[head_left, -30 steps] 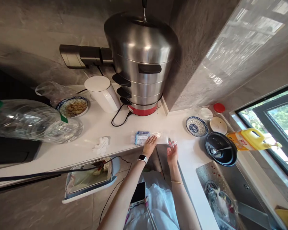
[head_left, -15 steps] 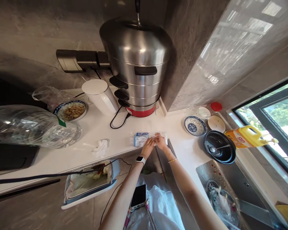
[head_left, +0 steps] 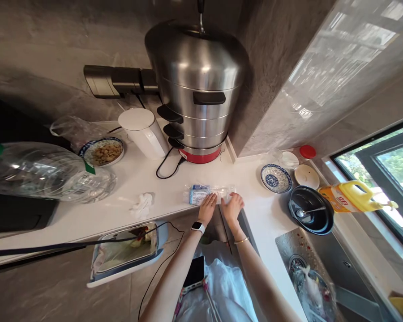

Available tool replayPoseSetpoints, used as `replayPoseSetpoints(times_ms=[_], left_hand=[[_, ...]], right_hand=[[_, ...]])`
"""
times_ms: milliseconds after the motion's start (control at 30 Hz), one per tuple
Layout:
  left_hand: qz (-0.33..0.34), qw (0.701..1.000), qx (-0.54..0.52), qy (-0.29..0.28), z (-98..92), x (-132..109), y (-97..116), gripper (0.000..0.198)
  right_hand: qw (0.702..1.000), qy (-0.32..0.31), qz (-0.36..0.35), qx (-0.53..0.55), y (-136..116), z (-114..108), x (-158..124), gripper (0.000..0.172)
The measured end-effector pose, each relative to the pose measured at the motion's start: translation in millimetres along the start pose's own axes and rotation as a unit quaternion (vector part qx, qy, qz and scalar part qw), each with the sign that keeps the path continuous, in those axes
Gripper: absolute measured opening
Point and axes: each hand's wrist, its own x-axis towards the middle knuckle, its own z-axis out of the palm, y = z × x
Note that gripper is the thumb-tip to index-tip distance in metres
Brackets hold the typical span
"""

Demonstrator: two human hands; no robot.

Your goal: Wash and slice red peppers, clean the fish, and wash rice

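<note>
A clear plastic packet [head_left: 199,195] with a blue and white printed end lies flat at the counter's front edge, below the steamer. My left hand [head_left: 207,208] rests on its middle, fingers stretched out and lying flat. Over the clear right end is my right hand [head_left: 233,207], its thumb and fingers apart and bent slightly; part of the plastic is hidden beneath it. Whatever is inside the packet is hard to make out.
Behind the packet stands a tall steel steamer [head_left: 198,85] with a red base, beside a white kettle [head_left: 144,132]. A crumpled tissue [head_left: 143,205] lies left, above an open waste bin [head_left: 127,255]. To the right are a patterned bowl [head_left: 276,178], a black basin [head_left: 310,209] and a sink [head_left: 285,243].
My right hand has slid right along the packet, away from my left hand, and its fingers have loosened. My left hand stays on the packet. The view has shifted slightly.
</note>
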Motion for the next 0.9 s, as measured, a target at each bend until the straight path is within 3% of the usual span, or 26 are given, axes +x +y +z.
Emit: replayPoseSetpoints(times_ms=[67, 133, 200, 233, 367, 467, 567, 700, 800, 900], left_hand=[[0.003, 1.0, -0.013, 0.001, 1.6, -1, -1, 0.048], [0.007, 1.0, -0.029, 0.0, 0.3, -1, -2, 0.047], [0.008, 0.999, -0.045, -0.002, -2.4, 0, -3, 0.045], [0.01, 0.999, -0.052, -0.004, -3.9, 1, -3, 0.044], [0.015, 0.997, -0.076, -0.011, -8.7, 4, -3, 0.041], [0.013, 0.995, -0.094, -0.011, -11.9, 4, -3, 0.041], [0.014, 0.995, -0.103, -0.008, -14.8, 5, -3, 0.039], [0.009, 0.994, -0.105, -0.009, -17.0, 7, -4, 0.038], [0.01, 0.995, -0.102, -0.01, -17.0, 7, -5, 0.039], [0.008, 0.995, -0.101, -0.008, -15.4, 6, -6, 0.037]], right_hand=[[0.976, 0.066, 0.181, 0.1, 9, 0, -10, 0.054], [0.919, 0.045, 0.301, 0.252, 16, 4, -14, 0.057], [0.868, 0.018, 0.329, 0.371, 16, 11, -11, 0.053], [0.857, 0.026, 0.326, 0.398, 14, 16, -8, 0.051], [0.849, 0.098, 0.361, 0.374, 1, 31, 0, 0.05], [0.85, 0.072, 0.407, 0.327, 1, 36, -2, 0.042], [0.905, 0.048, 0.333, 0.26, 8, 34, -6, 0.036], [0.981, 0.055, 0.104, 0.154, 9, 27, -5, 0.026], [0.988, 0.011, -0.073, 0.136, 5, 23, 0, 0.02], [0.976, -0.039, -0.165, 0.139, 6, 21, 5, 0.03]])
